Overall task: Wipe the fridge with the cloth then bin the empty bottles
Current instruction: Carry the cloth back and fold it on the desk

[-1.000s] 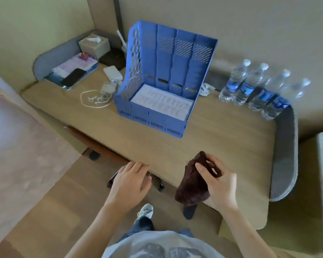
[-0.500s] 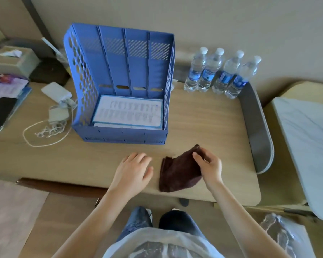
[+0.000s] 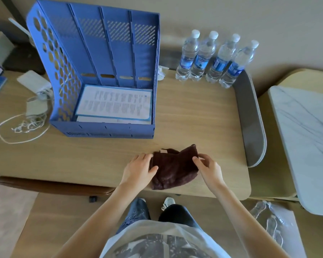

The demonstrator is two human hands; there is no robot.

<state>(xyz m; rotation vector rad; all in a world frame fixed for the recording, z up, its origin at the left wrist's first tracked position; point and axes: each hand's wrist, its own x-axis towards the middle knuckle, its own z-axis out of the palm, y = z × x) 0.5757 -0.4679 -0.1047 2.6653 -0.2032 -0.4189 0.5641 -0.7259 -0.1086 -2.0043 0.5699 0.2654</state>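
My left grip and right grip grasp the cloth on the desk; wiping and binning the bottles apparently remain.

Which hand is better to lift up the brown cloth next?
Probably right. The right hand pinches the right edge of the cloth with curled fingertips, ready to lift. The left hand grips the left edge too, thumb on top, so either might do.

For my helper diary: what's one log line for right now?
left hand grips brown cloth | right hand pinches its other edge | cloth lies on desk | four water bottles stand at back
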